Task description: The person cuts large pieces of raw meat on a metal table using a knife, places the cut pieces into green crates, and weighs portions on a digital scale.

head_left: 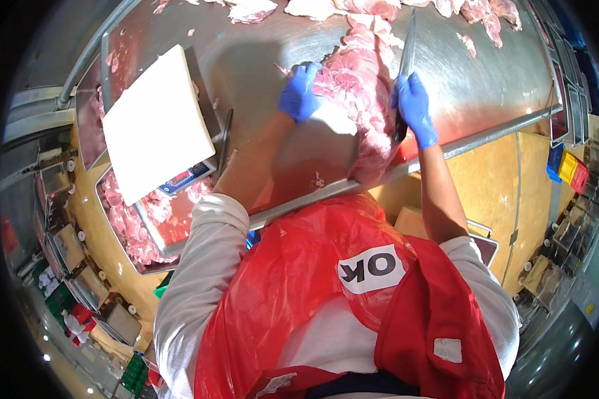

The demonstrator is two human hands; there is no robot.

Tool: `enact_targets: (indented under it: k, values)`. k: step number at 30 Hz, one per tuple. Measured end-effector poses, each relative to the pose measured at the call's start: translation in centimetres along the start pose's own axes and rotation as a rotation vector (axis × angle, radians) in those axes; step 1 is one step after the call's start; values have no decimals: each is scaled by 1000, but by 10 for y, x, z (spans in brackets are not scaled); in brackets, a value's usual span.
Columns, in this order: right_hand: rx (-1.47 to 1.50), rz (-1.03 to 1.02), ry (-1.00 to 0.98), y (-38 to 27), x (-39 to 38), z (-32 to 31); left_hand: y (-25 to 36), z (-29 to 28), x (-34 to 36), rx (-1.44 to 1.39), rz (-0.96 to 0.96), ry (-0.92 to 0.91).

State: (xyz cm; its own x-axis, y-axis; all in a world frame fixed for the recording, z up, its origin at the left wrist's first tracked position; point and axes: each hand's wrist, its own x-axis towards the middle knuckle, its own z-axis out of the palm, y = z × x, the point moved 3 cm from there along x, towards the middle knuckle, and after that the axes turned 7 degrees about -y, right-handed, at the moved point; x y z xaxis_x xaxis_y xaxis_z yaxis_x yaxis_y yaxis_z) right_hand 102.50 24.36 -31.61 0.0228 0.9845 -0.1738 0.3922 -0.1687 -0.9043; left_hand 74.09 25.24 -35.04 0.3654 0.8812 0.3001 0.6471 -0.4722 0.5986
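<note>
Head view, long, moist, fleshy pink slab of meat (359, 80) down a shiny steel table (499, 86) to its rounded near edge, smooth blue-gloved left hand (301, 94) closed on its left side, blue-gloved right hand (414, 106) tight around the dark handle of a slim, straight-bladed knife (410, 46), flat matte white board (156, 126) at left.

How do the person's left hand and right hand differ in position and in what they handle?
The left hand is left of the long meat piece; the right hand is right of it. The left hand touches the long meat piece, with no tool visible; the right hand grips a knife. Both wear blue gloves.
</note>
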Motion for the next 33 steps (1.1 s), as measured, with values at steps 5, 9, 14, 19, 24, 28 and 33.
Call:
enact_targets:
  k: [5, 9, 14, 19, 24, 28, 33]
  values:
    - [-62, 112, -153, 22, -104, 58, -9, -1, -15, -193, -64, -101]
    - [-244, 22, -39, 19, -141, 73, -5, -11, -36, -151, -185, -239]
    - [-184, -27, 210, 25, -77, -24, 10, -8, -47, -56, -208, -245]
    - [529, 391, -95, 61, -1, -44, 8, 9, -10, -313, -98, -192]
    - [736, 283, -260, 60, 6, 2, 16, 30, 4, -295, -202, -429]
    - [800, 323, -186, 61, 2, 9, 20, 31, 2, -229, -149, -369]
    - [493, 268, -22, 45, -4, -3, 5, 12, 0, -355, -118, -300]
